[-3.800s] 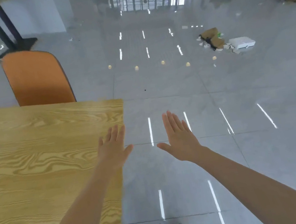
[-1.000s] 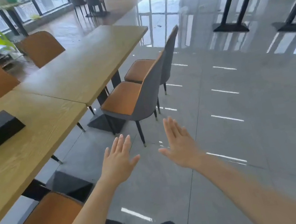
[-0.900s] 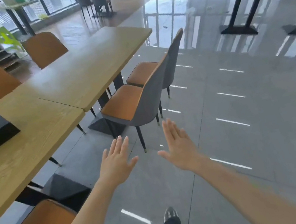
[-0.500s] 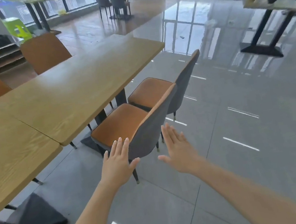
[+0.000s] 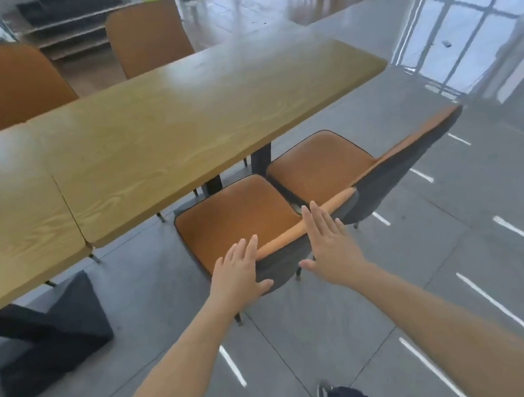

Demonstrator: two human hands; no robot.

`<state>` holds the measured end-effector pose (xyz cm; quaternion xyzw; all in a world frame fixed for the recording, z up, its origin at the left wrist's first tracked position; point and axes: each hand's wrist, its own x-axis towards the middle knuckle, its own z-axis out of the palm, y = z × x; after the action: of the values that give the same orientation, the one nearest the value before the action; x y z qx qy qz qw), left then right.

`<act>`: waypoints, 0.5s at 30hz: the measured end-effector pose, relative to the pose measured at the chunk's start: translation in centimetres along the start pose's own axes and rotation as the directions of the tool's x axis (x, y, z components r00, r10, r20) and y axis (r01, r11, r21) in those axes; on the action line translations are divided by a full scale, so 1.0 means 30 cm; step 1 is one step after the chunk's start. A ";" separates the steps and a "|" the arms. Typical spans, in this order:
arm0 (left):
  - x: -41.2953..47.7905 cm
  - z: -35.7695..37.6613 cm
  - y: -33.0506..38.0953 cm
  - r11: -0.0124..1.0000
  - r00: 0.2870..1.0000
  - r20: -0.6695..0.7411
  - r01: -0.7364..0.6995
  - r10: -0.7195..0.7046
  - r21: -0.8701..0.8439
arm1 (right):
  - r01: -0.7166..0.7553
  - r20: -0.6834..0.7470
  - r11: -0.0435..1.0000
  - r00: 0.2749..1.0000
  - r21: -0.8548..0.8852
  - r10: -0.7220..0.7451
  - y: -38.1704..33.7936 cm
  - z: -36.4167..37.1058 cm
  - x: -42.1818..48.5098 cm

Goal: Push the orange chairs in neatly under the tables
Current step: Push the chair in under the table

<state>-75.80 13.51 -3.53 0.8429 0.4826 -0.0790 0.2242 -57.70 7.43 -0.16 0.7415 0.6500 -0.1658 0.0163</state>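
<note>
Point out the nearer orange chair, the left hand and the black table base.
nearer orange chair (image 5: 232,216), head view, seat cushion
left hand (image 5: 238,275), head view, back of hand
black table base (image 5: 67,318), head view, sloped side

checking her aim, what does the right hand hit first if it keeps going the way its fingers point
Probably the top edge of the nearer chair's backrest; the right hand, open, already overlaps it, though contact is unclear.

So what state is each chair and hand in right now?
Near chair: pulled out from the table.
Second chair: pulled out too.
Far chairs: beyond the table.
Left hand: open, at the backrest.
Right hand: open, at the backrest.
</note>
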 end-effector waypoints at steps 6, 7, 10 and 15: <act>0.138 0.025 0.123 0.993 0.993 0.041 0.105 -0.107 0.057 | 0.155 0.139 0.981 0.980 -0.112 -0.139 0.249 -0.012 0.200; 0.145 0.024 0.133 0.990 0.991 0.033 0.131 -0.133 0.060 | 0.175 0.153 0.977 0.976 -0.123 -0.155 0.285 -0.010 0.222; 0.149 0.028 0.142 0.973 0.974 0.029 0.225 -0.226 0.049 | 0.247 0.121 0.953 0.966 -0.176 -0.228 0.363 -0.011 0.283; 0.144 0.046 0.150 0.950 0.954 -0.010 0.299 -0.300 0.084 | 0.302 0.107 0.940 0.952 -0.161 -0.288 0.388 -0.025 0.335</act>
<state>-69.60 14.30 -4.89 0.7686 0.6007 -0.1337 0.1747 -45.25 15.45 -4.37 0.6238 0.7646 -0.1390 0.0832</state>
